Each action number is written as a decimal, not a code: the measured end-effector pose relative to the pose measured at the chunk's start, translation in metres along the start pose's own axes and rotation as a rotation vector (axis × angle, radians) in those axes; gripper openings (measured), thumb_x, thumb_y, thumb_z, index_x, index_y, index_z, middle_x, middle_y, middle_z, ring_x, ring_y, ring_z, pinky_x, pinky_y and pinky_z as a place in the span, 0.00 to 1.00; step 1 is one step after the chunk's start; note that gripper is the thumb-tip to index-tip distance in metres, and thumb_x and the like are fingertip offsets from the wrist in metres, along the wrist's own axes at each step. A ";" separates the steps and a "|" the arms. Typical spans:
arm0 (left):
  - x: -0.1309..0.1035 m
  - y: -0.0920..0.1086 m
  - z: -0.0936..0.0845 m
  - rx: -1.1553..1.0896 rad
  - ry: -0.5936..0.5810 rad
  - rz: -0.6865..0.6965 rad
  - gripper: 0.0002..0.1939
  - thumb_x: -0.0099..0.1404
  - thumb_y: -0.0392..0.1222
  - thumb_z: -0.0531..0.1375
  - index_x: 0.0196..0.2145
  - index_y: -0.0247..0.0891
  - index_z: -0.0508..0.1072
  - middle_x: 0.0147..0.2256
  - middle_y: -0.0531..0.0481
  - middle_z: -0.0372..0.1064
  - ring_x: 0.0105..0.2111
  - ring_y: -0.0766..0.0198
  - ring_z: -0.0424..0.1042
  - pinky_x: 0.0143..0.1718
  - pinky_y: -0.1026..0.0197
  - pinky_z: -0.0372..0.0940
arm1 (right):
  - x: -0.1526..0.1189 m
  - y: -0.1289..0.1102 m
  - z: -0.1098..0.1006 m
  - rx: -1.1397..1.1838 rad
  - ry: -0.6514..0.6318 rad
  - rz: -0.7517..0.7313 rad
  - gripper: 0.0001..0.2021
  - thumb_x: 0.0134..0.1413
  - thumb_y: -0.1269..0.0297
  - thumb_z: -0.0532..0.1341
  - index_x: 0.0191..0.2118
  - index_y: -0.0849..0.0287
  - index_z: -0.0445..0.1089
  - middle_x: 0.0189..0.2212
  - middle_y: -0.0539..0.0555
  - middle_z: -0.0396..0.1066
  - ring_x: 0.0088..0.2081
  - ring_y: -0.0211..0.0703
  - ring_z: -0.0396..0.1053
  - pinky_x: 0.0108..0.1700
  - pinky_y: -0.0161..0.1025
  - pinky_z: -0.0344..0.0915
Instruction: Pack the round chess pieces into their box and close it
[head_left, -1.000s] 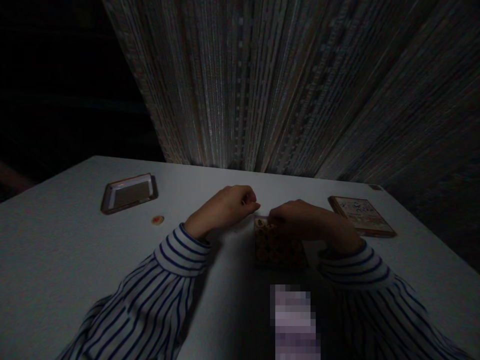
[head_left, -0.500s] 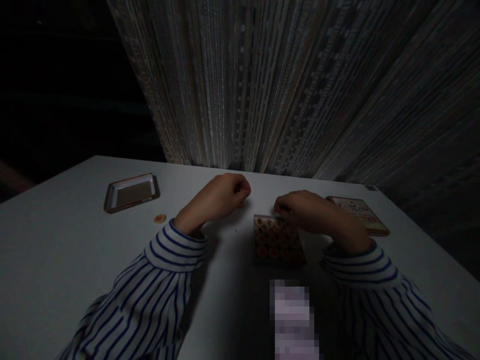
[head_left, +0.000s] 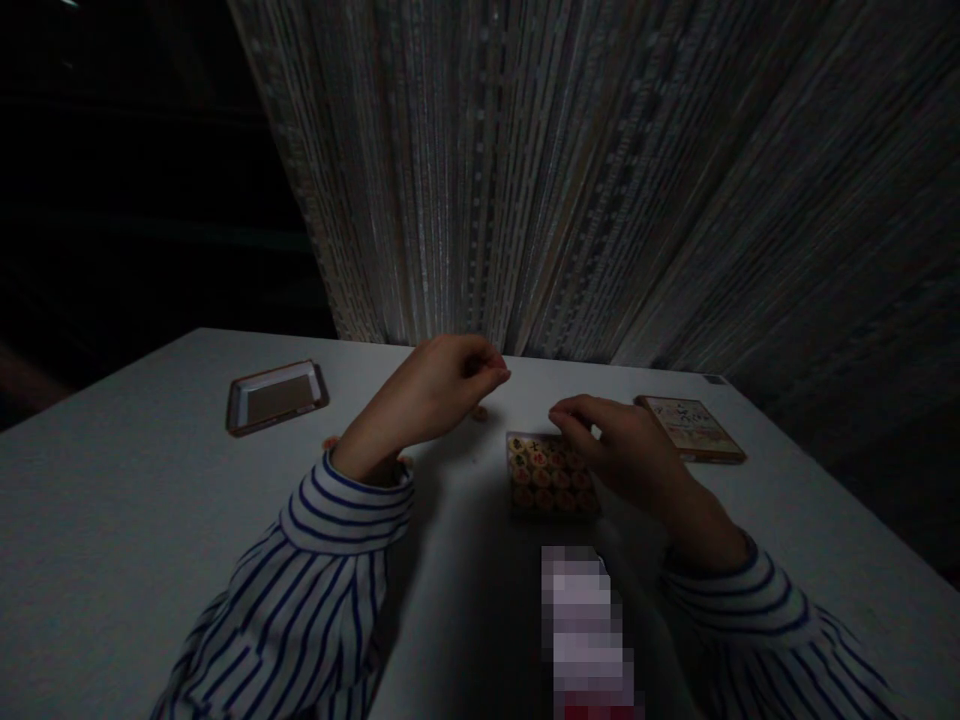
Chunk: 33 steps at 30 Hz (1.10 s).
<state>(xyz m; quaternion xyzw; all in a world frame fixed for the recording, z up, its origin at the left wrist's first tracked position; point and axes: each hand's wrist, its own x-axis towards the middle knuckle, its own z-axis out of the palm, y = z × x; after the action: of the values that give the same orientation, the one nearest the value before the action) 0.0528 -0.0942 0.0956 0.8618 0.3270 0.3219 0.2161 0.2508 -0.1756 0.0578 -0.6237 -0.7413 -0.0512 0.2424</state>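
Observation:
My left hand (head_left: 450,390) hovers above the white table with its thumb and fingers pinched together. Anything in that pinch is hidden. Just below its fingertips a round xiangqi piece (head_left: 479,412) lies on the table. My right hand (head_left: 619,440) is over the back right corner of an open box (head_left: 555,516). Its fingertips are closed together, and I cannot make out whether they hold something. Inside the box are rows of round xiangqi pieces (head_left: 541,478) with red and black characters. Another piece (head_left: 330,442) shows partly behind my left cuff.
At the left stands a shallow tray-like lid (head_left: 281,398). A flat illustrated box or lid (head_left: 694,428) lies at the right. Behind the table (head_left: 112,520) hangs a string curtain (head_left: 465,180). The scene is dim, and a blurred-out patch covers the front centre.
The view has shifted slightly. My right wrist has come lower and nearer, and a gap now shows behind its pinched fingertips. A piece now shows under my left hand.

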 end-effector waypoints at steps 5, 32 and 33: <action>-0.005 0.012 -0.002 0.004 -0.016 0.039 0.13 0.62 0.47 0.55 0.31 0.36 0.74 0.27 0.51 0.73 0.28 0.64 0.70 0.28 0.64 0.60 | -0.031 -0.003 0.008 0.277 0.095 0.091 0.11 0.59 0.61 0.53 0.34 0.57 0.70 0.29 0.50 0.75 0.30 0.39 0.72 0.31 0.34 0.65; -0.100 -0.058 0.017 -0.005 0.436 -0.292 0.12 0.61 0.47 0.55 0.33 0.36 0.73 0.29 0.49 0.72 0.29 0.64 0.71 0.29 0.65 0.65 | -0.064 0.019 0.039 0.304 0.278 0.198 0.16 0.57 0.53 0.52 0.37 0.58 0.72 0.33 0.57 0.75 0.34 0.46 0.72 0.33 0.42 0.68; -0.103 -0.061 0.021 -0.002 0.441 -0.291 0.12 0.61 0.47 0.55 0.33 0.36 0.73 0.29 0.50 0.72 0.29 0.64 0.71 0.31 0.64 0.66 | -0.064 0.019 0.039 0.325 0.292 0.235 0.17 0.57 0.53 0.52 0.38 0.58 0.72 0.34 0.57 0.75 0.35 0.47 0.72 0.33 0.42 0.69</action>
<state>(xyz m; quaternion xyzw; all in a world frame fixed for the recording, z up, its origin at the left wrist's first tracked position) -0.0183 -0.1281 0.0032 0.7145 0.4865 0.4678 0.1844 0.2642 -0.2146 -0.0077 -0.6443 -0.6194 0.0078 0.4485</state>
